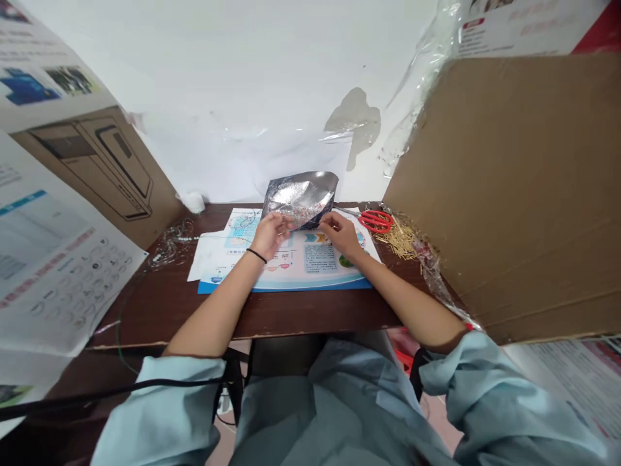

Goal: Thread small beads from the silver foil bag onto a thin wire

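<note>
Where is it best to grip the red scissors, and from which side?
Take the red scissors by the handle loops, coming from above on the right: they lie flat, loops toward the gold pins, blades pointing left behind the right hand.

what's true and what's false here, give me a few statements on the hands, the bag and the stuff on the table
1. The left hand and the right hand are both at the near edge of the silver foil bag. True.
2. A heap of gold pins lies beside the red scissors. True.
3. The scissors lie left of the bag. False: they lie to its right.
4. A black band sits on the right wrist. False: it is on the left wrist.
5. The hands rest over a printed sheet on the dark wooden table. True.
</note>
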Demonstrator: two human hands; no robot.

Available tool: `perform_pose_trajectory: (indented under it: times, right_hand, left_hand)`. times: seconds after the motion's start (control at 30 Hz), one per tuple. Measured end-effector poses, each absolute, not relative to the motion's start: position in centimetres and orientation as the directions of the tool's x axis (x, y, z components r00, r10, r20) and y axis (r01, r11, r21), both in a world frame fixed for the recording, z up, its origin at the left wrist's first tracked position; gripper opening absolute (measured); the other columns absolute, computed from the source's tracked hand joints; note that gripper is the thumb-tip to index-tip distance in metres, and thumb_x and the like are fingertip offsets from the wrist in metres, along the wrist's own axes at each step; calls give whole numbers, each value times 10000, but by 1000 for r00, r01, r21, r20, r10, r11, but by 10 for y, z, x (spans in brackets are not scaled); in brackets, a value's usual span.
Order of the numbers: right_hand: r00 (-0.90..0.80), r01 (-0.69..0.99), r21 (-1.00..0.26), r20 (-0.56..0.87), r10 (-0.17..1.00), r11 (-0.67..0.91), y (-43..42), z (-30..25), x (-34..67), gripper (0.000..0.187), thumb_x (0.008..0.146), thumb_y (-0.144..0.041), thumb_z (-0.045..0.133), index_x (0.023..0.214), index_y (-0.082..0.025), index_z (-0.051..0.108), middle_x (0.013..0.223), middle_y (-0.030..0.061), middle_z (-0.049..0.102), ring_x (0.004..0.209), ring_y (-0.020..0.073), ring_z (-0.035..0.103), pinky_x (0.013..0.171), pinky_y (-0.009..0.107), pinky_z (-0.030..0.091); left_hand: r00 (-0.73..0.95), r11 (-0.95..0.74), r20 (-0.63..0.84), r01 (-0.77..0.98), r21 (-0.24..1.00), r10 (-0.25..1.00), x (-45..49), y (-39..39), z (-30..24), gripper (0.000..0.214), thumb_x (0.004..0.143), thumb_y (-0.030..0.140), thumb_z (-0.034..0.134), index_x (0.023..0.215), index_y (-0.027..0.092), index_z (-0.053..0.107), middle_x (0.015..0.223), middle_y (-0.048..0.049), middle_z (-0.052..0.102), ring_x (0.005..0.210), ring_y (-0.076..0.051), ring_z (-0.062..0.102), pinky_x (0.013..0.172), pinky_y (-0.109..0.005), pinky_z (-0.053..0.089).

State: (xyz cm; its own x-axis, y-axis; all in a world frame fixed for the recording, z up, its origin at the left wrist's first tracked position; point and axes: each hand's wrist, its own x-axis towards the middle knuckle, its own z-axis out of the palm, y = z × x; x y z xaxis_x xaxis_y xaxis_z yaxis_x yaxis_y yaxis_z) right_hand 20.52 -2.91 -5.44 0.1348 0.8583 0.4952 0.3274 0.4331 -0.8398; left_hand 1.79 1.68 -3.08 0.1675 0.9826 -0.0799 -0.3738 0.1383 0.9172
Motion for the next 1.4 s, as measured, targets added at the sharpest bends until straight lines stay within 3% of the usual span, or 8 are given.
perform_pose_trajectory:
  times: [0.3, 0.57, 0.83, 0.93, 1.0, 1.17, 1.3, 1.4]
  right_hand:
    - [191, 256, -896, 416, 889, 364, -16, -47, 234, 101, 714, -296, 603, 698, -207, 560, 704, -7, 606, 697, 146, 540, 687, 289, 435]
    - [192, 171, -901, 427, 884, 398, -12, -48, 247, 111, 744, -244, 516, 643, -200, 531, 661, -3, 595, 654, 133, 532, 658, 279, 414]
    - [249, -64, -949, 283, 926, 307, -9, -46, 251, 63, 705, -240, 507, 655, -212, 480, 598, -24, 545, 536, 114, 503, 540, 254, 387]
    - [216, 42, -949, 314, 925, 312, -12, -43, 253, 45, 707, -231, 489, 667, -213, 479, 605, -25, 540, 519, 112, 473, 518, 252, 366]
    - [190, 247, -912, 377, 906, 328, -14, -42, 254, 61, 720, -221, 485, 660, -210, 487, 590, -25, 525, 529, 115, 448, 538, 257, 359]
    - [-36, 826, -473, 501, 865, 309, -18, -45, 252, 105, 711, -112, 496, 664, -194, 542, 645, 14, 565, 605, 138, 434, 587, 274, 291]
    - [-141, 924, -267, 429, 892, 274, -21, -52, 245, 126, 753, -128, 515, 687, -194, 600, 742, 58, 629, 670, 173, 485, 598, 291, 282]
    - [-184, 914, -235, 484, 856, 330, -21, -55, 237, 131, 802, -171, 521, 734, -194, 630, 822, 77, 659, 792, 212, 537, 672, 316, 345]
  left_hand:
    - [-334, -133, -51, -506, 852, 941, -6, 46, -24, 148, 792, 75, 400, 822, 212, 353, 756, -13, 577, 741, -141, 678, 748, -303, 568]
    - [-482, -260, -3, -478, 839, 876, -23, 62, -28, 200, 790, 59, 397, 809, 229, 294, 871, -27, 563, 854, -111, 658, 823, -294, 550]
    - [-599, -286, 41, -321, 903, 800, -44, 83, -43, 162, 834, 78, 349, 789, 223, 293, 961, -27, 536, 890, -62, 617, 773, -184, 493]
    - [-636, -294, 51, -284, 912, 770, -49, 87, -47, 162, 824, 76, 365, 786, 221, 303, 938, -16, 522, 868, -62, 596, 765, -187, 468]
    - [-644, -288, 38, -288, 913, 764, -50, 87, -46, 161, 820, 73, 374, 784, 218, 313, 925, -7, 520, 850, -60, 581, 759, -186, 452]
    - [-449, -252, 35, -435, 864, 893, -45, 72, -29, 114, 813, 113, 442, 749, 200, 406, 793, 4, 543, 748, -79, 580, 771, -236, 484]
    - [130, -62, 150, -520, 852, 980, -34, 47, -15, 151, 782, 222, 592, 705, 192, 465, 666, 1, 508, 639, -98, 539, 656, -236, 500]
    - [444, 21, 136, -330, 944, 886, -19, 28, -14, 205, 705, 259, 712, 703, 176, 524, 731, -16, 568, 548, -71, 460, 459, -182, 356]
